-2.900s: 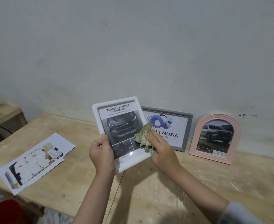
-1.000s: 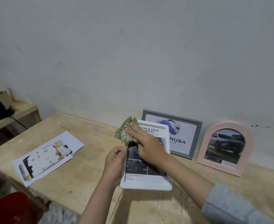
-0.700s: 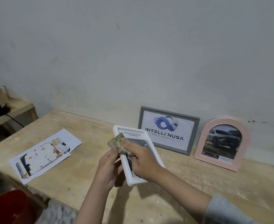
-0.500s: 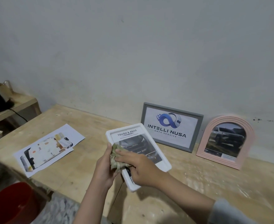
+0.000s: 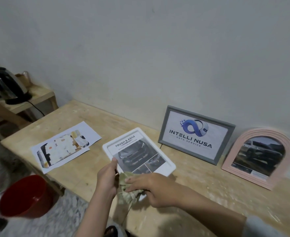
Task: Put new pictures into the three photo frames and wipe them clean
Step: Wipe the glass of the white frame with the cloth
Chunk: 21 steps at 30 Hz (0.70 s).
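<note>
While the left hand (image 5: 106, 178) pinched the white frame's (image 5: 170, 165) near edge, the right hand (image 5: 155, 189) pressed a crumpled cloth (image 5: 128, 190) against it, just before the grey frame (image 5: 163, 132) and pink frame (image 5: 289, 156).

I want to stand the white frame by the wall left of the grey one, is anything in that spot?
Nothing visible: the wooden table is bare between the white rectangular frame and the wall, left of the grey rectangular frame.

You get dim, flat, even light with soft shadows under your hands on the counter (image 5: 209, 189). The frame edges smear and bend: the red bucket (image 5: 23, 197) and kettle (image 5: 7, 86) look blurred. Grain dulls everything.
</note>
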Each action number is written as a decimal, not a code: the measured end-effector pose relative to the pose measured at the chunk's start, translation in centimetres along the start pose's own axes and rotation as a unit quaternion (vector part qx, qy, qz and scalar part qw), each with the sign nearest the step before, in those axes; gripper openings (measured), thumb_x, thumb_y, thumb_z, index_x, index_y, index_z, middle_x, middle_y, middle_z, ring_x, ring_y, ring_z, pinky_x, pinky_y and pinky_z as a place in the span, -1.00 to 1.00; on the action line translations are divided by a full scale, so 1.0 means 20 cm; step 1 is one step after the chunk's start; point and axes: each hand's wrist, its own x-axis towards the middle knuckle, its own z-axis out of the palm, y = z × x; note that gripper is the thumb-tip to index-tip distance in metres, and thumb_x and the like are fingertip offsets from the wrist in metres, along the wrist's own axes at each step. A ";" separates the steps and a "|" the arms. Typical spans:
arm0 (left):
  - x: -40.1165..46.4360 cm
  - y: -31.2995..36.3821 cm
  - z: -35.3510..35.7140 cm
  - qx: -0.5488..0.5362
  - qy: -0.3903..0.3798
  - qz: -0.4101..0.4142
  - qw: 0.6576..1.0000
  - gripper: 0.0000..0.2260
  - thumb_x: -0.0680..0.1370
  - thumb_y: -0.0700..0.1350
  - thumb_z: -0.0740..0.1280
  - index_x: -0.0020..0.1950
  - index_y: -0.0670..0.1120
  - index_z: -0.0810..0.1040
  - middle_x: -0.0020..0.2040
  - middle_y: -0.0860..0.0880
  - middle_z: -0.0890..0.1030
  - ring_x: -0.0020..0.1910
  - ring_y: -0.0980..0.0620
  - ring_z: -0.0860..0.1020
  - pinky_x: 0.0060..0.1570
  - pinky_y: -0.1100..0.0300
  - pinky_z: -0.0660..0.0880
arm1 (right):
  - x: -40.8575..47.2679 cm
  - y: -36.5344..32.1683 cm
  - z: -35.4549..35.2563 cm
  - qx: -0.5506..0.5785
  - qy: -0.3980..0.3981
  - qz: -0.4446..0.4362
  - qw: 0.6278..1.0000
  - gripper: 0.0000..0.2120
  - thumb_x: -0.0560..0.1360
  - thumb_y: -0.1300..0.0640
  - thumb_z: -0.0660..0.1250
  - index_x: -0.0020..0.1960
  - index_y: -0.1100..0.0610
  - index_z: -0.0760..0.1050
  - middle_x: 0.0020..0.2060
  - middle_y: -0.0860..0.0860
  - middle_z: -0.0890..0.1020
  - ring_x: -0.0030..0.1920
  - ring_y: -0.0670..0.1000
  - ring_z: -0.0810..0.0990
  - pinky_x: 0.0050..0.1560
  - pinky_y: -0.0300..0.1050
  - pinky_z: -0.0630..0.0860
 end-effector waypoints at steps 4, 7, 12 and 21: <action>0.05 0.08 -0.03 0.020 0.032 0.004 0.999 -0.78 0.61 -0.10 0.26 -0.17 -0.17 0.52 -0.30 -0.12 0.52 -0.35 -0.08 0.46 -0.28 0.05 0.44 | 0.04 0.03 -0.01 0.023 -0.032 0.017 0.999 -0.40 0.24 0.39 0.11 0.20 0.06 0.57 0.20 0.02 0.60 0.19 0.07 0.54 0.13 0.02 0.51; 0.11 0.16 -0.07 0.038 0.058 0.027 0.997 -0.76 0.62 -0.09 0.24 -0.22 -0.14 0.47 -0.31 -0.11 0.45 -0.31 -0.06 0.42 -0.14 -0.04 0.47 | 0.10 0.05 -0.04 0.011 -0.079 0.039 0.996 -0.43 0.28 0.41 0.13 0.18 0.03 0.57 0.12 0.03 0.62 0.10 0.05 0.55 0.03 -0.01 0.52; 0.28 0.30 -0.19 0.087 0.112 0.093 0.986 -0.73 0.64 -0.06 0.17 -0.18 -0.18 0.44 -0.21 -0.19 0.44 -0.21 -0.10 0.43 -0.13 -0.01 0.46 | 0.28 0.19 -0.11 -0.012 -0.069 0.081 0.994 -0.53 0.32 0.29 0.21 0.19 0.02 0.56 0.06 0.00 0.64 0.03 -0.01 0.58 -0.02 -0.06 0.52; 0.65 0.58 -0.41 0.154 0.113 0.152 0.970 -0.69 0.64 -0.04 0.16 -0.09 -0.28 0.48 -0.12 -0.29 0.52 -0.14 -0.19 0.51 -0.01 -0.21 0.52 | 0.85 0.79 -0.16 -0.071 0.057 0.250 0.964 -0.47 0.43 0.32 0.27 0.40 0.18 0.36 0.22 0.13 0.56 0.22 0.15 0.52 0.14 -0.09 0.46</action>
